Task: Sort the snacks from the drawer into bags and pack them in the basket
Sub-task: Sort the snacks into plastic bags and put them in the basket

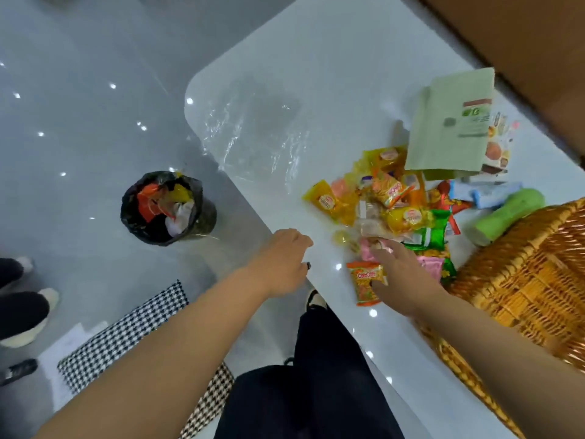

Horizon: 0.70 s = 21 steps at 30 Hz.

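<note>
Glossy grey tiled floor (79,90) flecked with light reflections; white round-cornered table (316,74) above it, black-lined waste bin (167,209) just left, houndstooth mat (126,327) below-left.

Right hand (399,274) rests on snack pile (389,204).

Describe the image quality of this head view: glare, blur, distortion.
Head view: ceiling lights leave small bright glare spots on the glossy floor and white table; the right hand and green box are motion-blurred; the clear plastic bag shows mainly by its highlights; wide-angle distortion bends the table edges and stretches both forearms.
</note>
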### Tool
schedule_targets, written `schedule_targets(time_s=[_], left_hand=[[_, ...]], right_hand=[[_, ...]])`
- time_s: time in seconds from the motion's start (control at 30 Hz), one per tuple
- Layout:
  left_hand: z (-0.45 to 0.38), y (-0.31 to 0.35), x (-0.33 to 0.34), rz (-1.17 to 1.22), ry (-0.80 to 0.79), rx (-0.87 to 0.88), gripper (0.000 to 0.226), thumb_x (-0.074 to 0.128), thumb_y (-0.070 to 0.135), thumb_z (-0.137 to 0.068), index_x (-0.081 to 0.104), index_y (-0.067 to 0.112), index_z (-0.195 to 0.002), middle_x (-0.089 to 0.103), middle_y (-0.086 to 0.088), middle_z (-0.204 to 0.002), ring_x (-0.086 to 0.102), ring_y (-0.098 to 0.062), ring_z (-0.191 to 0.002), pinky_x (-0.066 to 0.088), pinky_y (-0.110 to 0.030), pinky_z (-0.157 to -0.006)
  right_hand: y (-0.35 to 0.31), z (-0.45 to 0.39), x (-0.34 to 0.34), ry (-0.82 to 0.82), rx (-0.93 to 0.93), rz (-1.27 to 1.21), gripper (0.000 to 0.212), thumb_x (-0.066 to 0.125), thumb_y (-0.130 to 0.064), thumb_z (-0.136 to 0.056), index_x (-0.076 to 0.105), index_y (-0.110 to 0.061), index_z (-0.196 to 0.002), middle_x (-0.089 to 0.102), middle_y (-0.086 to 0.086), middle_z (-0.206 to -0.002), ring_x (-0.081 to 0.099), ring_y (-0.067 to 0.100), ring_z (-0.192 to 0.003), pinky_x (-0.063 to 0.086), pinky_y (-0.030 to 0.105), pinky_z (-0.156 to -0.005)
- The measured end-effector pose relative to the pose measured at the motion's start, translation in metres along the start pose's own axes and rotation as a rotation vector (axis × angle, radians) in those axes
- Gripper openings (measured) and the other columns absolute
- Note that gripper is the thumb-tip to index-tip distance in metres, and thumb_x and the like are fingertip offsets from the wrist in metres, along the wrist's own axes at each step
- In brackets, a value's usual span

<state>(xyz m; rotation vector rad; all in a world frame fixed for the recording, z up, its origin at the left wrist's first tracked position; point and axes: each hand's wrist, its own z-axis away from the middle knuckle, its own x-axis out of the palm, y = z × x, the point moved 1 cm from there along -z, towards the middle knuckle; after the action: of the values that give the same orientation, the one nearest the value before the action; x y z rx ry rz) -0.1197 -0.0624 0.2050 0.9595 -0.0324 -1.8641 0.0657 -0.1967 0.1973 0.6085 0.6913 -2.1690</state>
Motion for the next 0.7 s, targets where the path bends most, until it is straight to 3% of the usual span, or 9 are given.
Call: schedule_targets(time_s=[0.2, 0.43, 0.7], left_hand=[[-0.033, -0.010, -0.023, -0.194, -0.011, 0.039, 0.057, 0.043, 0.021, -0.101, 0.021, 0.016, -0.153, -0.006, -0.012, -0.162, -0.008, -0.027, -0.150, 0.004, -0.034, -0.119], [-0.069, -0.012, -0.026, -0.280, -0.146, 0.203, 0.059, 0.040, 0.022, -0.102, 0.013, 0.018, -0.155, -0.015, -0.009, -0.162, -0.014, -0.026, -0.150, 0.004, -0.035, -0.120], [-0.078, -0.066, -0.024, -0.474, -0.120, 0.335, 0.075, 0.041, 0.021, -0.100, -0.009, 0.020, -0.155, -0.044, -0.007, -0.148, -0.035, -0.029, -0.142, -0.011, -0.043, -0.120]], right_hand=[[-0.014, -0.012, -0.005, 0.002, 0.060, -0.081, 0.068, 0.053, -0.025, -0.092, 0.019, -0.015, -0.151, 0.013, 0.007, -0.156, 0.015, 0.030, -0.143, 0.029, 0.039, -0.110], [-0.044, -0.017, 0.035, 0.033, 0.229, -0.287, 0.062, 0.051, -0.026, -0.092, 0.025, -0.018, -0.148, 0.017, 0.006, -0.154, 0.022, 0.027, -0.139, 0.028, 0.034, -0.110], [-0.107, -0.025, 0.082, 0.160, 0.426, -0.489, 0.064, 0.045, -0.025, -0.098, 0.014, -0.021, -0.153, -0.001, 0.004, -0.161, 0.004, 0.024, -0.148, 0.023, 0.036, -0.116]])
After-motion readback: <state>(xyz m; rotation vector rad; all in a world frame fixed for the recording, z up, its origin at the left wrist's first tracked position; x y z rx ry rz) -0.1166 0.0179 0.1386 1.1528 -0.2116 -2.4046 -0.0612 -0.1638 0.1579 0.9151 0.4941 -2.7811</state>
